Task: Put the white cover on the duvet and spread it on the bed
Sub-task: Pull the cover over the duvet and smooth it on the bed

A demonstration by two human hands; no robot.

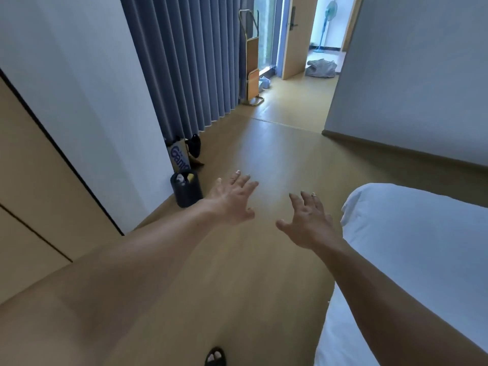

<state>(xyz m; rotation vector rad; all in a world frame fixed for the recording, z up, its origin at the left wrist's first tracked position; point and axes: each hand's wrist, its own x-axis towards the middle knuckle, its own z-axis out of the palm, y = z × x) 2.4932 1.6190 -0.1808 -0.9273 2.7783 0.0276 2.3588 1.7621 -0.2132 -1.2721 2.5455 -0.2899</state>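
Hands reach out ahead of me over the wooden floor (pixel 266 154), near the middle of the frame. I see the left hand (pixel 232 199) with fingers spread and almost straight, holding nothing. The right hand (pixel 309 223) is splayed too, its fingers slightly bent, and it is also empty. White bedding (pixel 422 247) fills the lower right of the frame, draped over the corner of the bed, and the right forearm crosses in front of it. I cannot tell whether this is the cover or the duvet. Left of the left hand a dark bin (pixel 186 190) stands by the wall, with a paper bag (pixel 179 157) behind it and blue curtains (pixel 190 62) above. A sandalled foot (pixel 215 356) shows at the bottom edge.
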